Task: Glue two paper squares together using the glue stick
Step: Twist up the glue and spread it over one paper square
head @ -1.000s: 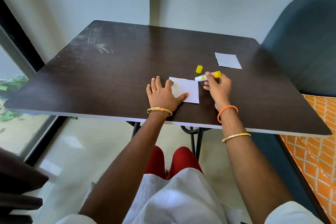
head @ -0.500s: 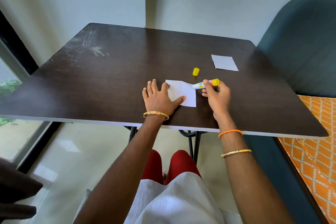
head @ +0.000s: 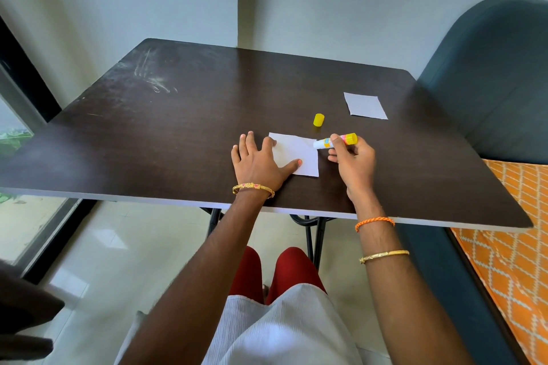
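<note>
Head view, what did it give?

— Centre of the frame; the left hand [head: 257, 161] lay flat with straight, spread fingers, pressing the near paper square [head: 296, 154] against the dark table [head: 178, 127]; the right hand [head: 351, 157] had its fingers curled round the glue stick [head: 335, 141], uncapped, white end touching the square's upper right corner.

— And what had changed?

— A second before, the stick was held just off that corner; half a second before, its tip was further in on the sheet; by this moment it had drawn back to the corner; the left hand had kept its press throughout.

— Meaning?

— I judged gluing had begun, one short stroke made; whether any glue took, the paper did not show; most of the sheet looked still uncoated.

— The rest?

— The yellow cap [head: 318, 120] stood just above the square; the second paper square [head: 365, 105] lay well apart, upper right, untouched; joining was not yet done.
</note>
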